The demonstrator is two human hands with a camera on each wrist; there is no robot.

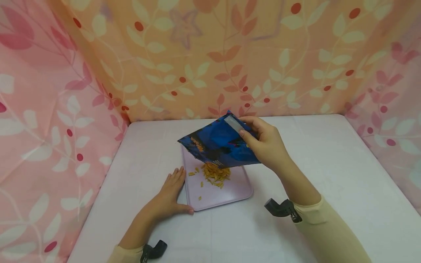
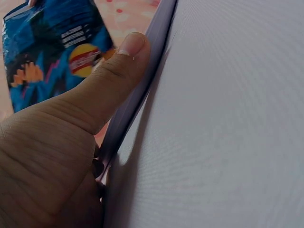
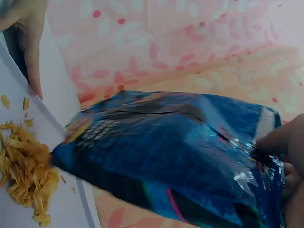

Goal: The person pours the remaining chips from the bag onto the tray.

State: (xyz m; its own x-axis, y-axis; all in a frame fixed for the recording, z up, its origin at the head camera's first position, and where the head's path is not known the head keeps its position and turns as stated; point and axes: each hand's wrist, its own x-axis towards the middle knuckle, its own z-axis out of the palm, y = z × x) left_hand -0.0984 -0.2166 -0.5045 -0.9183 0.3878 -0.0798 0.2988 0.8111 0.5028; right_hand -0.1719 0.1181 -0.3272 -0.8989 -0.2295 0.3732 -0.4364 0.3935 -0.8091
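A blue snack bag is held aloft by my right hand, thumb on its front and fingers behind its right end. Its left end tilts down above a pale purple tray. On the tray lies a heap of yellow-brown snack pieces, with several loose bits around it; the bag hides part of the tray. My left hand rests against the tray's left side, fingers extended along the edge and thumb at the near corner. In the right wrist view the snack bag looks crumpled where the fingers pinch it.
A white-covered table surrounds the tray. Floral cloth hangs behind it and along both sides. A black wrist camera is strapped to the right sleeve, another black wrist camera to the left.
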